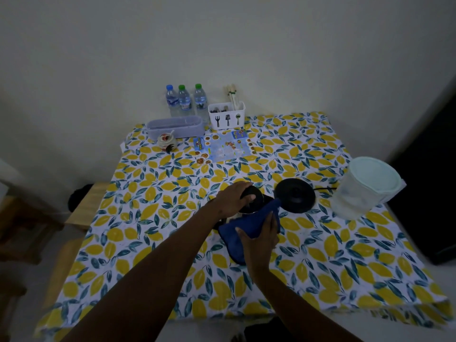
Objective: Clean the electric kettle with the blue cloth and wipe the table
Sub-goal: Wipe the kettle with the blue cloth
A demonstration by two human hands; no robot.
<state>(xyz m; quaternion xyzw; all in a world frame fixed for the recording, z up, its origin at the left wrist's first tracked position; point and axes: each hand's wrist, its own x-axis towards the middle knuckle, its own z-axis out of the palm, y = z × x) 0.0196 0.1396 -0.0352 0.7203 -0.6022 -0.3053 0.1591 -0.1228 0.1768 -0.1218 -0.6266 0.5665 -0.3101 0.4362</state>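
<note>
While the left hand (233,197) clamps down on the kettle (251,202) lid near frame center, the right hand (260,239) grips the blue cloth (243,229) against its side. The kettle's off its base (294,195), so a hard wipe could probably tip it on the slippery-looking tablecloth (153,218) or knock the tub (365,187) at right.

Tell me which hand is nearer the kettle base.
Right. The right hand, pressing the blue cloth on the kettle, sits just below-left of the base. The left hand, gripping the kettle's top, is farther left.
</note>
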